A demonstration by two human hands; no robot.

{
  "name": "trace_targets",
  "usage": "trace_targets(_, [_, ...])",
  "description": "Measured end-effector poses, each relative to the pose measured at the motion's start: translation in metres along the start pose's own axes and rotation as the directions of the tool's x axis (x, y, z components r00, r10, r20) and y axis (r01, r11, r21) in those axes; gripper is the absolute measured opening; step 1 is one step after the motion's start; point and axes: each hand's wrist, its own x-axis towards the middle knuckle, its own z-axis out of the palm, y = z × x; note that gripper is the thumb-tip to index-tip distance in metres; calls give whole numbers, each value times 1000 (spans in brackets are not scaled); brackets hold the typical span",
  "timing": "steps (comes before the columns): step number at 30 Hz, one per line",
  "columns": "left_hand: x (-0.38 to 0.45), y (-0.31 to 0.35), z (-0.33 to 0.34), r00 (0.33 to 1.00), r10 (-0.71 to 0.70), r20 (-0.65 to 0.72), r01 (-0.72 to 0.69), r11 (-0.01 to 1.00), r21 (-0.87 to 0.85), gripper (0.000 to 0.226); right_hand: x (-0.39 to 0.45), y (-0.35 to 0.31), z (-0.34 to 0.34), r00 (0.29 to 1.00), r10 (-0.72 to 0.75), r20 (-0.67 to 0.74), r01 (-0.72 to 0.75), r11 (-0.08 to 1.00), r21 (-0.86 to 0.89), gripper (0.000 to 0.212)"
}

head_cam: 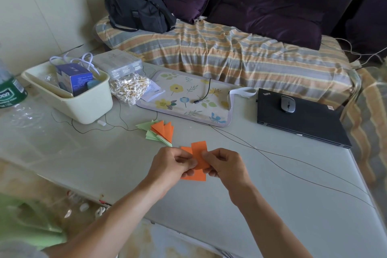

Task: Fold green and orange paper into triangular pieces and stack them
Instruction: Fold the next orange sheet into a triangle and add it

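Two bare forearms enter from the near edge and converge over the middle of the pale counter [272, 205]. The left hand [170, 164] and the right hand [225, 165] meet knuckle to knuckle, backs turned toward the camera, both raised slightly above the surface. The fingers [209, 173] of each hand are curled, pinching a partly folded strip of orange paper [199, 155] between thumb and fingertips; one flap stands up beyond the hands and another edge shows below them. Whether the paper touches the counter cannot be told.

Just beyond the hands, toward the far left, lies a loose pile of folded triangular pieces [160, 132], orange ones overlapping light green ones.

Farther back: a cream plastic bin [83, 104] holding a blue box [73, 78] at far left, a bag of cotton swabs [129, 89] beside it, a floral mat [188, 98] with a short black cable [204, 94] lying on it at centre, and a closed black laptop [303, 123] carrying a grey mouse [288, 103] at far right. Thin wires [282, 165] cross the counter. Behind it stands a sofa with a striped cover [230, 52] and a black bag [140, 8].
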Motion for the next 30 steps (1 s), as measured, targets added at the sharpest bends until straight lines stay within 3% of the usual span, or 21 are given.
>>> trace_targets(19, [2,6,0,988,-31,-153,24,998,-51,10,-1,2,2,996,-11,94,12,1000,-11,14])
trace_targets(25, [-3,13,2,997,-73,-33,72,997,-32,8,3,4,2,999,-39,12,39,999,-18,12])
trace_targets(27, [-4,12,4,997,-26,-76,25,1000,-14,7,4,5,2,998,-64,-21,63,997,-54,14])
trace_targets(30, [-1,8,2,958,167,-232,-129,977,171,20,4,5,4,996,-79,-31,76,993,-88,13])
